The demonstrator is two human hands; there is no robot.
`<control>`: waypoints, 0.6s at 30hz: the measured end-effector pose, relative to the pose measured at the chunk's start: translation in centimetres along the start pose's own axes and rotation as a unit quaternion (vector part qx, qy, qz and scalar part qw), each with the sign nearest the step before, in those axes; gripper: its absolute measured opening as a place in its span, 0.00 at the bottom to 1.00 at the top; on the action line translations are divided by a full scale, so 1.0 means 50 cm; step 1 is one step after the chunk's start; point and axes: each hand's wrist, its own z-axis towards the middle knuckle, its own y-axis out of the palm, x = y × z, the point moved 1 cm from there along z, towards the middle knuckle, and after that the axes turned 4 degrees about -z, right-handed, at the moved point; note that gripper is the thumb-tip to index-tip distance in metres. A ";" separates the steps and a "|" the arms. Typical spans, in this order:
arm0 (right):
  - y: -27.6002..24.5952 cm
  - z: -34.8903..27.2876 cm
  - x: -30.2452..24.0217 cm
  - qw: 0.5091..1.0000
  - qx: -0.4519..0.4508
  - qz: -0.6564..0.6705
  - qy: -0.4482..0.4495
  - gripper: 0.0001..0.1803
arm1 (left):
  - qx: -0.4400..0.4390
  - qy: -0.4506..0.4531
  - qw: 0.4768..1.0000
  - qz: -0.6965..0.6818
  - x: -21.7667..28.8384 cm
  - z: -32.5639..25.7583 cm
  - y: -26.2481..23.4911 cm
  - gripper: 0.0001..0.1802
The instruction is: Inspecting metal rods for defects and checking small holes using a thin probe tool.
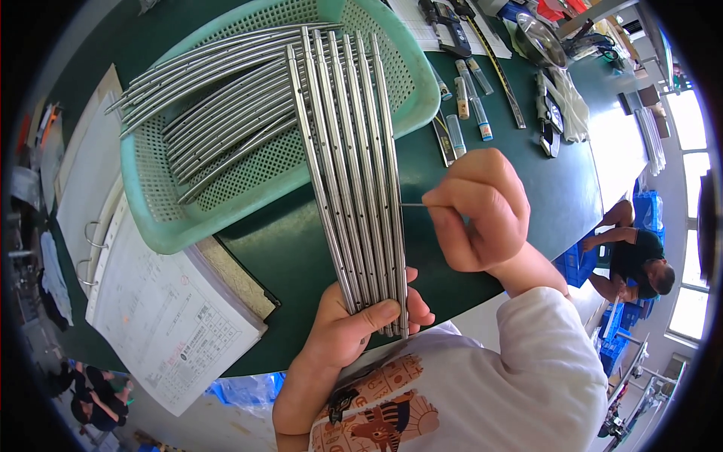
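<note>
My left hand point(350, 324) is wrapped round the near ends of several slim metal tubes point(360, 188), laid side by side like a fan. Small holes run along each tube, and their far ends reach over the green basket point(143, 203). In my right hand point(482, 211) a thin metal pin point(412, 205) is pinched between thumb and fingers. The pin's tip meets the side of the rightmost tube, near a hole; whether it goes inside cannot be seen. More metal tubes point(233, 124) lie in the basket, some sticking out over its left rim.
An open ring binder with printed sheets point(173, 339) lies at the left. Beyond my right hand are small clear vials point(462, 90), digital calipers point(548, 117), a tape measure point(497, 60) and a metal bowl point(541, 39). Other people sit at the far right and lower left.
</note>
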 end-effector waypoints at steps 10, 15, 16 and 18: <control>-0.008 -0.001 -0.003 0.996 -0.024 0.043 0.069 0.08 | 0.014 0.024 0.999 0.018 -0.004 0.001 0.005 0.24; -0.008 -0.005 -0.007 1.000 -0.009 -0.014 0.024 0.07 | 0.018 0.020 0.999 0.023 -0.004 0.005 0.006 0.25; -0.009 -0.008 -0.007 1.000 -0.007 -0.014 0.023 0.07 | 0.014 0.023 0.999 0.022 -0.005 0.006 0.004 0.25; -0.006 -0.018 -0.005 0.981 -0.055 0.106 0.150 0.07 | 0.011 0.025 0.999 0.021 -0.007 0.005 0.005 0.25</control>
